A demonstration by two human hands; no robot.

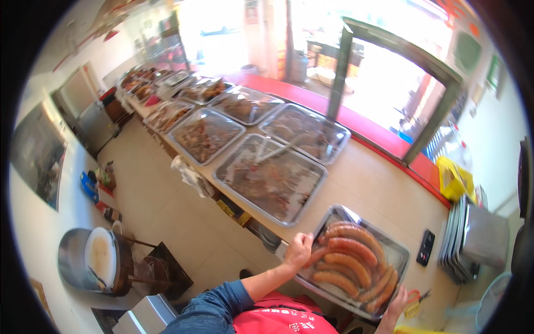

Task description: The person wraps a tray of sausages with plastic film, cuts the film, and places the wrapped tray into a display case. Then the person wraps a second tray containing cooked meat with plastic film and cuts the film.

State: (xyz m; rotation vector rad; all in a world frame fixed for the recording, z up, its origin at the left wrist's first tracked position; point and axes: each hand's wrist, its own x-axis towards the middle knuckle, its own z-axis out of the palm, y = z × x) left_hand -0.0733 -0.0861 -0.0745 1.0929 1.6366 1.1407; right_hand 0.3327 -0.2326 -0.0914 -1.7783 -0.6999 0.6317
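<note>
A metal tray (404,273) of sausages (352,250) lies on the near end of the long counter, with clear plastic film at its far corner. At the tray's left edge is my left hand (298,250), its fingers closed, apparently on the rim or the film; which one I cannot tell. My right hand (398,301) touches the tray's right edge near the lower corner, its fingers partly hidden. Scissors (414,302) with red and yellow handles lie just right of that hand. A black phone (425,248) rests beyond them.
Film-covered trays of food (271,179) run along the counter (367,179), tongs (279,152) on the nearest. Stacked metal trays (454,234) and a yellow bag (454,179) stand at the right. A sliding window frame (340,75) borders the far side. A large pot (73,259) stands lower left.
</note>
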